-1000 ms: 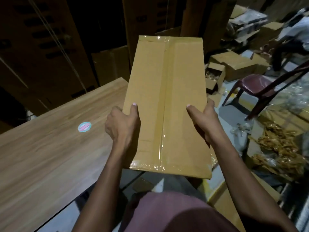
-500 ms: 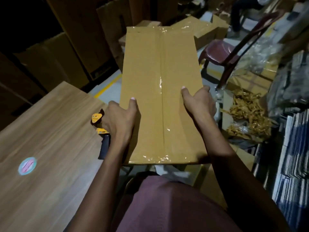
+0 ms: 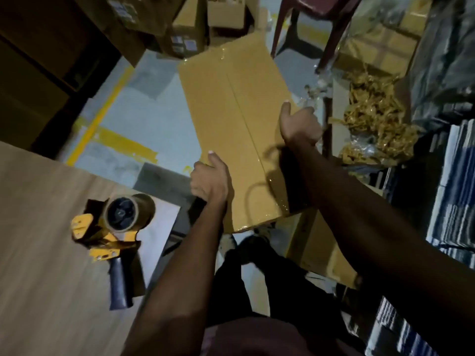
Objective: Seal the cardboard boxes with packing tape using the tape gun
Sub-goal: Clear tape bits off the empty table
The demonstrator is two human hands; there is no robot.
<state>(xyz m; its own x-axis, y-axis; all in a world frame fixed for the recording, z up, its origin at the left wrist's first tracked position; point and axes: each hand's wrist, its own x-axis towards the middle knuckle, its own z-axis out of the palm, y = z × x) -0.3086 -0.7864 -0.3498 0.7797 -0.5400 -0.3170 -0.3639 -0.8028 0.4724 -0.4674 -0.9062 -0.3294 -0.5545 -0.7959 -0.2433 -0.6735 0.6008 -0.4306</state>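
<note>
Gripping the long cardboard box [image 3: 232,119] by its two side edges, the left hand [image 3: 209,179] and right hand [image 3: 299,124] hold it over the floor beside the wooden table [image 3: 38,227], thumbs on its top face. Clear tape runs along its centre seam. The yellow tape gun [image 3: 108,235] lies on its side on the table, ungrasped, near the left hand.

Both hands hold a long taped cardboard box [image 3: 236,119] over the floor, the left hand [image 3: 209,179] gripping its left edge, the right hand [image 3: 299,123] its right. A tape gun [image 3: 110,235] lies on the wooden table [image 3: 38,227].
</note>
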